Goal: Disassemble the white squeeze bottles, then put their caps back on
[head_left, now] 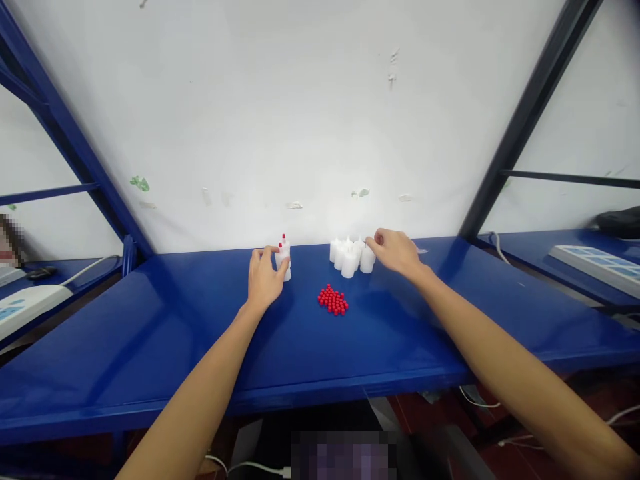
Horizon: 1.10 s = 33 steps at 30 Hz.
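My left hand (267, 279) is closed around a small white squeeze bottle (283, 261) with a red cap, upright on the blue table. Just behind it stands a second white bottle, its red cap (284, 236) showing above. My right hand (397, 251) pinches the top of a white bottle (367, 261) at the right edge of a cluster. The fingers hide that bottle's tip. Several other white bottles (349, 264) stand tightly together there, with pointed nozzles and no red caps. In front of them lies a flat group of small red caps (333, 300).
The blue table (200, 320) runs up against a white wall (280, 120). Blue metal frame posts (75, 127) rise at the left and a dark post (530, 120) at the right. White devices (597, 263) with cables sit on the neighbouring surfaces.
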{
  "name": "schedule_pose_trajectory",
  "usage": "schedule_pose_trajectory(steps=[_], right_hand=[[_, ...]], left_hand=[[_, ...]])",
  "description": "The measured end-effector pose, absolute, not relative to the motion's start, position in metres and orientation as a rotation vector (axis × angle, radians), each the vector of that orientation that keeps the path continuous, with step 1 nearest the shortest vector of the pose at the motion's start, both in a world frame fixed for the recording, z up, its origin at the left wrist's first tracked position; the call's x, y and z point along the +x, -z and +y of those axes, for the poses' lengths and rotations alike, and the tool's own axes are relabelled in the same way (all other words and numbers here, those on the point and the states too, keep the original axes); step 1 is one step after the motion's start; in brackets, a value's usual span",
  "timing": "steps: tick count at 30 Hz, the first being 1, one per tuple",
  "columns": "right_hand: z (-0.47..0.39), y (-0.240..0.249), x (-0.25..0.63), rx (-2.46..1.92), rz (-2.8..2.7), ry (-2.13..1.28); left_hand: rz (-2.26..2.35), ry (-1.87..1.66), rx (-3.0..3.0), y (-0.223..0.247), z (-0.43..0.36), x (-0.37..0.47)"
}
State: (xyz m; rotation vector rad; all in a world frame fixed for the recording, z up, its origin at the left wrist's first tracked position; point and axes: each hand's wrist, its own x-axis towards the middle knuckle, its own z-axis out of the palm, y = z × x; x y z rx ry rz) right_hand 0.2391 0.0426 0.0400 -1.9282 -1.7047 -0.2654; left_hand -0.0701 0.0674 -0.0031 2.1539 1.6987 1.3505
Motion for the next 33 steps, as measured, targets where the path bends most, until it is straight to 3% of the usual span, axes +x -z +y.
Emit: schedule_pose_trajectory(steps=[8, 14, 19, 25, 33], right_hand=[[-0.004, -0.038, 0.176, -1.087, -2.094, 0.251], [-0.041, -0.029, 0.127, -0.789, -2.43, -0.304], [-0.046, -0.019, 0.121, -0.567, -2.451, -0.094], [-0.048, -0.018, 0.118, -0.512, -2.535, 0.205], [-0.035, -0.025, 0.133, -0.736, -2.353, -0.293]], left_hand=[[1.197, -1.015, 2.108, 0.0, -0.016, -0.084], [1.071, -0.997, 2.097, 0.004, -0.07, -0.093], [1.041, -0.944, 2.341, 0.004, -0.076, -0.091], [1.079, -0.833, 2.57, 0.006, -0.078, -0.09], [1.119, -0.887, 2.72, 0.005, -0.074, -0.088]])
